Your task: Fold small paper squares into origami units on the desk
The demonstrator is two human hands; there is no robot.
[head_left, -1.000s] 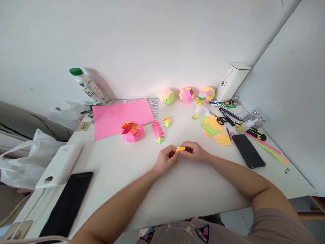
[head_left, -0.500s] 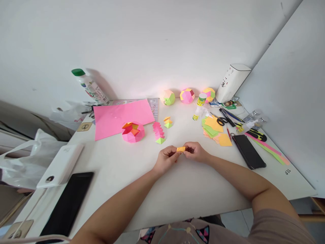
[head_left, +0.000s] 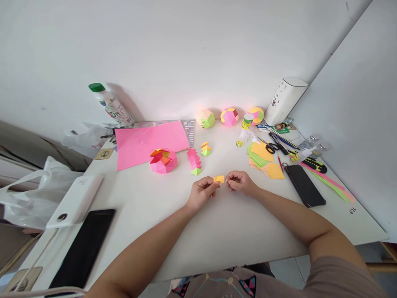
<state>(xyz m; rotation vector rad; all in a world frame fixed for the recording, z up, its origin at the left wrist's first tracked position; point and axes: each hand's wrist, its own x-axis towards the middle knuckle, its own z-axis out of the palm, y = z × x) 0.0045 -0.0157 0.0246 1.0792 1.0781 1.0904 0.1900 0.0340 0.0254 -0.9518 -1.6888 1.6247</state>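
Note:
A small folded piece of orange paper (head_left: 218, 179) is pinched between the thumb and fingers of my left hand (head_left: 203, 192), above the white table. Just right of it, my right hand (head_left: 243, 183) is apart from the paper, its fingers curled in and nothing visible in them. Beyond my hands lie a row of folded pink paper pieces (head_left: 194, 158) with a green one at its near end, and a short stack of folded orange and green pieces (head_left: 205, 149). An open pink paper ball (head_left: 163, 163) with orange inside sits further left.
Several finished paper balls (head_left: 229, 117) stand along the wall. To the right are loose coloured paper squares (head_left: 260, 153), scissors (head_left: 270, 147), a glue bottle (head_left: 247, 122) and a black phone (head_left: 304, 185). A pink sheet (head_left: 149, 140) and a white power bank (head_left: 74, 201) lie left.
My right hand has come off the orange paper and now sits slightly to its right. My left hand still holds the paper, which has shifted a little left.

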